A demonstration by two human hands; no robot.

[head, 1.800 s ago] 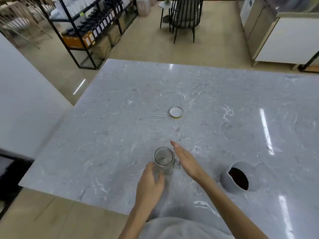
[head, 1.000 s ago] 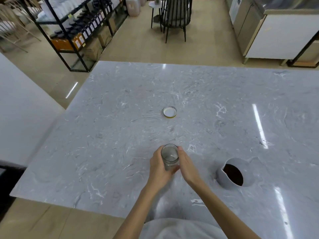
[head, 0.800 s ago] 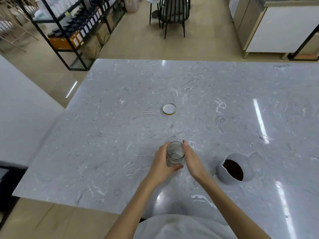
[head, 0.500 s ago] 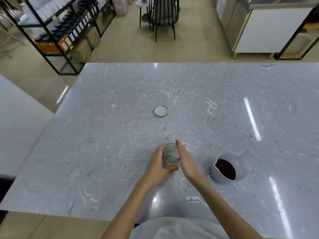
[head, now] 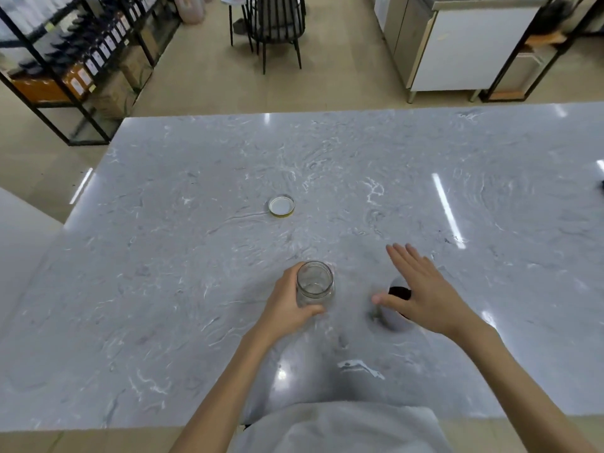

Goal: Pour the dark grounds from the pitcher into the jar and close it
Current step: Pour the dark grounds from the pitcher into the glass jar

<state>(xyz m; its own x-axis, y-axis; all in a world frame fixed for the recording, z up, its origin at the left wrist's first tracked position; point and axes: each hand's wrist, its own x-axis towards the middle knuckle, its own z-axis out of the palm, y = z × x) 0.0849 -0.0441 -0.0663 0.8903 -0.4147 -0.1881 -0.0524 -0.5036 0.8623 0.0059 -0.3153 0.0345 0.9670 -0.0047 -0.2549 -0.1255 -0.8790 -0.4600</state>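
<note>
Left hand point(head: 287, 305) wraps empty jar point(head: 314, 283), upright on bench point(head: 196, 289). Right hand point(head: 425, 292), fingers spread wide, above pitcher point(head: 397, 318) of grounds. Grip pitcher firmly; steady jar. Lid point(head: 281, 206) well apart.

Clear jar point(head: 314, 284) upright, uncapped; lid point(head: 281, 205) apart; grey pitcher point(head: 397, 317) holds dark grounds point(head: 399, 291).
</note>
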